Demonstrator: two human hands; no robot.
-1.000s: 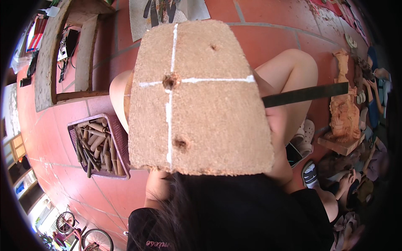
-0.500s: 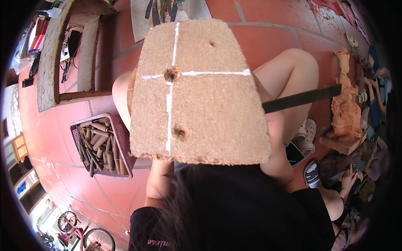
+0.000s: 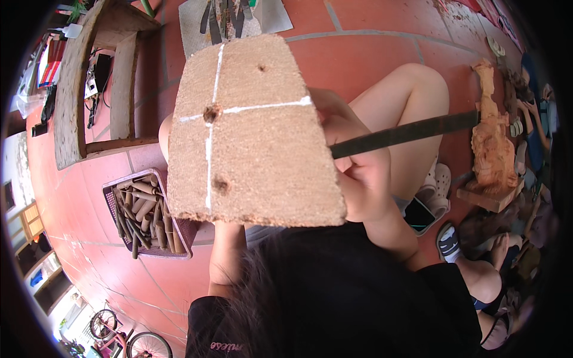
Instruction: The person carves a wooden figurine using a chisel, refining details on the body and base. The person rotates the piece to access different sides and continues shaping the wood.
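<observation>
A light-brown wooden block (image 3: 274, 155) with a rough flat face fills the middle of the head view. White lines cross on that face, and a few holes are sunk in it. My right hand (image 3: 365, 170) is closed around a dark, flat file (image 3: 412, 132), which sticks out to the right of the block; part of that hand is hidden behind the block's right edge. My left forearm (image 3: 228, 253) runs up behind the block's lower edge. The block covers my left hand, so its fingers and grip do not show.
On the left stands a purple plastic basket (image 3: 190, 241) full of wooden-handled tools. Behind it is a weathered wooden frame (image 3: 70, 107). Several dark flat tools (image 3: 213, 24) lie on a sheet at the far side. To the right are a carved wooden figure (image 3: 494, 143), a phone (image 3: 419, 216) and other people.
The block has shifted left and turned slightly, uncovering more of my right hand. The file has moved slightly left with that hand.
</observation>
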